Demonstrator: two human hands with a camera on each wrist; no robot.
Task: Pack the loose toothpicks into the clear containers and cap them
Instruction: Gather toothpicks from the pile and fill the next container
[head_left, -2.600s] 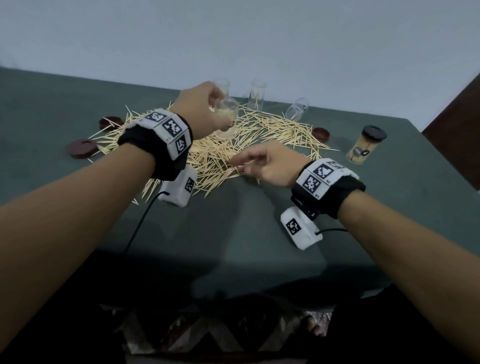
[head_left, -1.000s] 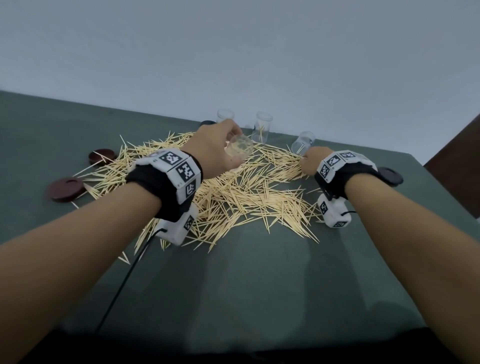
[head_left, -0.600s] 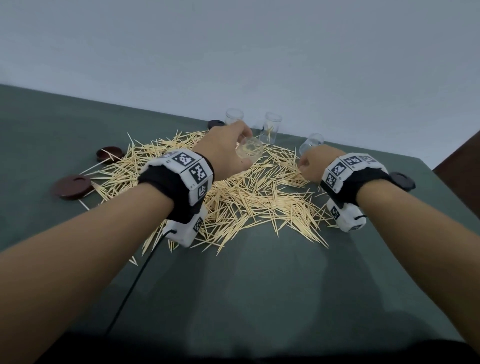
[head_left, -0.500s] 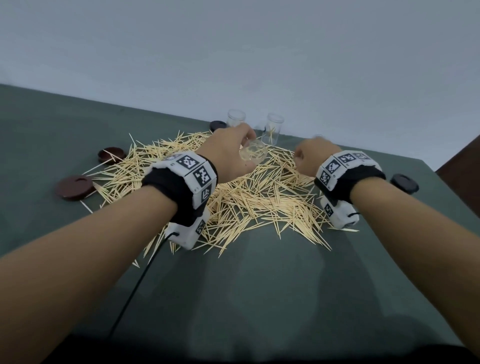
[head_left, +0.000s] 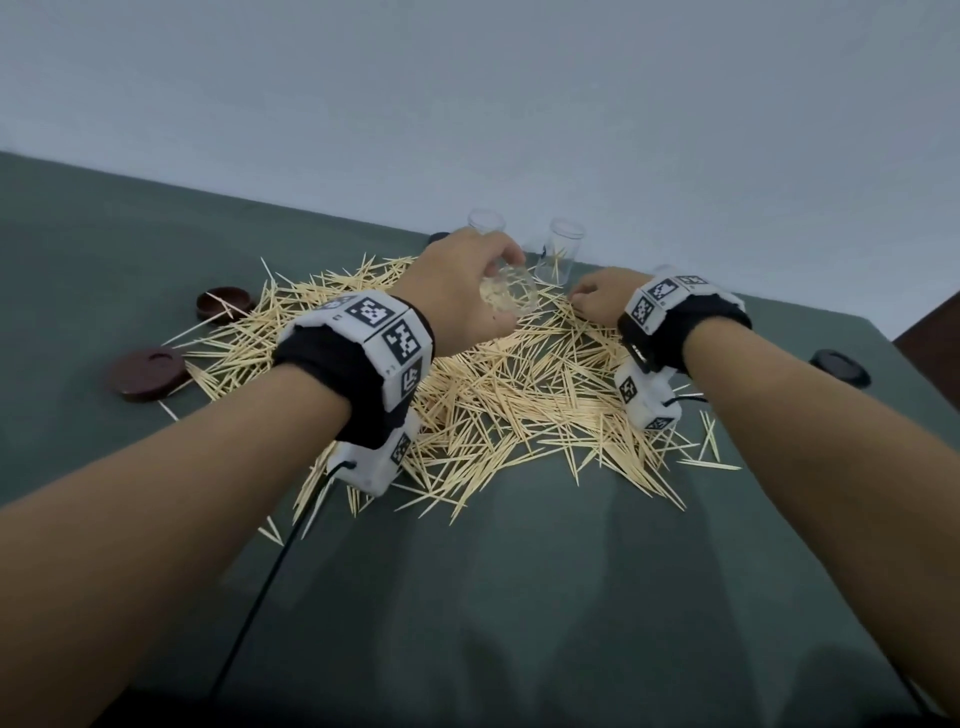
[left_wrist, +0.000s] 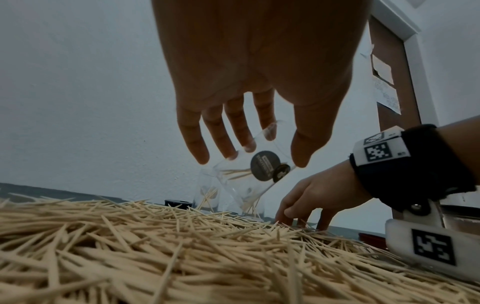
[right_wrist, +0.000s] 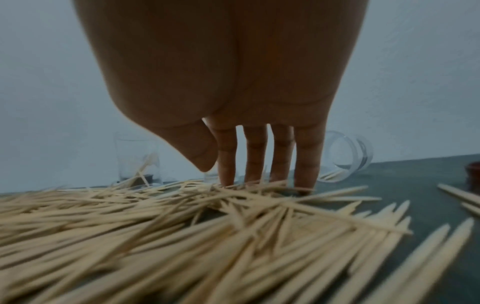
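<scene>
While the left hand (head_left: 457, 291) grips one clear container (head_left: 506, 296), right hand (head_left: 597, 299) lies open on toothpicks (head_left: 519, 395).

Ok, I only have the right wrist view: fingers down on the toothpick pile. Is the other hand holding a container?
Observer: Yes. The left hand grips a clear container, tilted over the pile.
Operator: Anything in it yet?
Observer: A few toothpicks show through its wall, next to a dark round label.
Operator: And where are caps I can't see?
Observer: Two brown caps lie on the table at the left edge of the pile, one nearer, one farther back.
</scene>
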